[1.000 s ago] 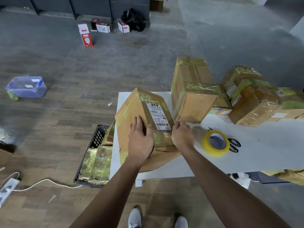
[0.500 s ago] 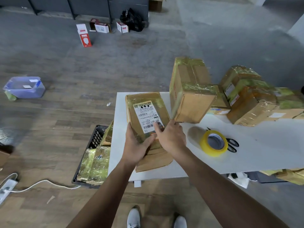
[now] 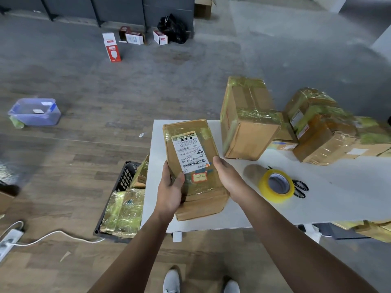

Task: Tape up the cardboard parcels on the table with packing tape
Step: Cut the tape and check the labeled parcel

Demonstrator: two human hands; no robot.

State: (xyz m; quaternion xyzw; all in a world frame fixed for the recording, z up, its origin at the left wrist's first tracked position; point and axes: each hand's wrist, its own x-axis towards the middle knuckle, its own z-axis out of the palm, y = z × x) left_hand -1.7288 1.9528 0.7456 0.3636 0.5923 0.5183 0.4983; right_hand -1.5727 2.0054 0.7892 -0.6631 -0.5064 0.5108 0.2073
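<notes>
Holds the labelled parcel (image 3: 194, 161) in both hands, left of the tape roll (image 3: 277, 185), over the near corner of the counter (image 3: 338, 197). Clamps the left hand (image 3: 170, 191) on one long side, thumb pressed on the top face. Wraps the right hand (image 3: 227, 176) round the other side, fingers curled out of sight beneath. Risks a slide off the glossy wrap toward the crate (image 3: 124, 178), further left of the roll, once either hand lets go to reach for tape. Risks also burying the barcode under a careless strip. Against half a second ago, shows the label squarer and nearer, with the right hand off the label and down on the edge. Leaves the roll, the scissors (image 3: 300, 188) just right of it, and the taped parcels (image 3: 321, 132) beyond it unmoved.
</notes>
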